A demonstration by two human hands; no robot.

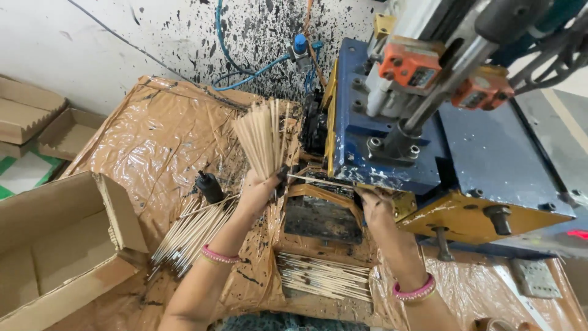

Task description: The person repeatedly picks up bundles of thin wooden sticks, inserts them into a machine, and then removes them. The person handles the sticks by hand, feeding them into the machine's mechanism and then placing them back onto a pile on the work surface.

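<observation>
My left hand (260,187) grips a fanned bundle of thin pale wooden sticks (262,138), held upright in front of a blue and yellow machine (355,132). From the hand, a single stick (318,181) runs across to my right hand (375,205), which pinches its far end at the ink-stained slot of the machine. Both wrists wear pink bangles. A loose pile of sticks (193,236) lies left of my left forearm. Another pile of sticks (324,277) lies between my forearms.
Brown plastic sheeting (165,135) spattered with black ink covers the work surface. An open cardboard box (58,245) stands at the left, with flattened cartons (37,116) behind it. A blue hose (245,76) runs along the spattered white wall. Orange machine parts (410,64) overhang at upper right.
</observation>
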